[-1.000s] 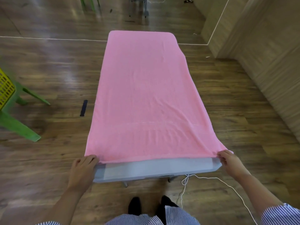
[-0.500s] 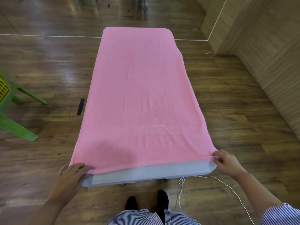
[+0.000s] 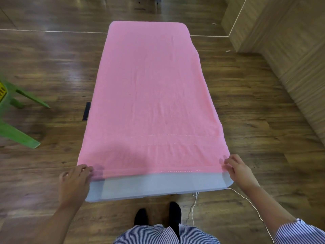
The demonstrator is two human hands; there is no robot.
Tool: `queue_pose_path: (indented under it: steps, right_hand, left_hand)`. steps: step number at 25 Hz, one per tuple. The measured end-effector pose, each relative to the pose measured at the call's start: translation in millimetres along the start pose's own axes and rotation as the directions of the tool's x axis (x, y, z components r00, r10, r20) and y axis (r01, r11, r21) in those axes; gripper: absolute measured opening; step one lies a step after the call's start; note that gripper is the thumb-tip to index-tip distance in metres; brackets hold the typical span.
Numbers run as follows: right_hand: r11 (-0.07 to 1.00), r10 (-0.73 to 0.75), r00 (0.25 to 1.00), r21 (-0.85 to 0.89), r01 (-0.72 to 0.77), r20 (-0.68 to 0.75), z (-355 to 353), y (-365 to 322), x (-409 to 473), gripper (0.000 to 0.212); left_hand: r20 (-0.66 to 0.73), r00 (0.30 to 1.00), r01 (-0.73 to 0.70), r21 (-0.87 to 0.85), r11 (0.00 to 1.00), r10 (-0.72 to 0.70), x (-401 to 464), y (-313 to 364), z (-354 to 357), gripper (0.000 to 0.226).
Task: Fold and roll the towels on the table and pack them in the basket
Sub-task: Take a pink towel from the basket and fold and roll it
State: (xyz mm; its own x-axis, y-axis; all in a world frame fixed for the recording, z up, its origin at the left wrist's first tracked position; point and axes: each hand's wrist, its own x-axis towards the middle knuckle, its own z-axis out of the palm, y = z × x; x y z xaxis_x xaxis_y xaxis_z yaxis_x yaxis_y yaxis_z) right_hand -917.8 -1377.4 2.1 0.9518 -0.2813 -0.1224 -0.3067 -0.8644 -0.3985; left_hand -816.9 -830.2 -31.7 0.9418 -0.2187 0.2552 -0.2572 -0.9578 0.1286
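Dark wooden plank flooring spreads under everything. Nearest the camera, a striped shirt hem and two black shoes stand on it, with a thin white cord trailing to the right. Just beyond runs the bare near edge of the pale grey bench. At its two near corners sit the hands: the left hand has its fingers bent onto the left corner of the pink terry towel, and the right hand curls at the right corner; both seem to pinch the hem, though motion blur hides the fingertips. That towel lies flat on the bench, its long axis pointing straight away from the person, covering the far end. Left on the floor: a green plastic chair.
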Motion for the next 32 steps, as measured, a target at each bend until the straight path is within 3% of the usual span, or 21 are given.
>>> queue_pose_path:
  steps: [3, 8, 11, 14, 20, 24, 26, 29, 32]
  right_hand:
    - [0.994, -0.1, 0.995, -0.048, 0.101, 0.005, 7, -1, -10, 0.016]
    - [1.0, 0.013, 1.0, -0.011, -0.013, -0.028, 10, 6, -16, 0.029]
    - [1.0, -0.008, 0.998, 0.021, 0.009, -0.065, 16, 6, -15, 0.031]
    - [0.999, 0.031, 0.998, 0.045, -0.029, -0.05, 9, -1, -15, 0.021]
    - [0.998, -0.032, 0.999, 0.063, 0.032, -0.001, 0, -1, -13, 0.012]
    - [0.999, 0.046, 0.998, 0.029, -0.045, -0.042, 10, -6, -4, 0.011]
    - [1.0, 0.018, 0.995, 0.025, -0.016, -0.094, 11, -10, -6, 0.007]
    - [0.999, -0.052, 0.994, 0.006, 0.053, -0.095, 11, -12, -14, 0.014]
    - [1.0, -0.008, 1.0, -0.026, 0.008, -0.001, 11, -6, -14, 0.029]
  left_hand:
    - [-0.008, 0.989, -0.149, -0.048, 0.988, 0.149, -9, 10, 6, 0.034]
    - [-0.011, 0.986, -0.166, -0.126, 0.978, 0.166, -12, 10, 5, 0.036]
    - [0.062, 0.995, -0.078, -0.091, 0.993, 0.084, -13, 5, 7, 0.038]
    - [0.128, 0.992, 0.002, -0.071, 0.998, 0.007, -12, 6, 6, 0.04]
    - [0.199, 0.976, -0.075, -0.051, 0.996, 0.084, -11, -6, -1, 0.038]
    - [0.118, 0.992, 0.038, 0.01, 0.999, -0.038, 3, 6, -1, 0.038]
    - [0.07, 0.995, 0.069, -0.031, 0.997, -0.067, 2, 12, 3, 0.034]
    - [0.033, 0.999, 0.001, -0.098, 0.995, 0.002, -4, 17, 8, 0.033]
    - [0.063, 0.997, -0.033, -0.13, 0.991, 0.041, -8, 24, 4, 0.036]
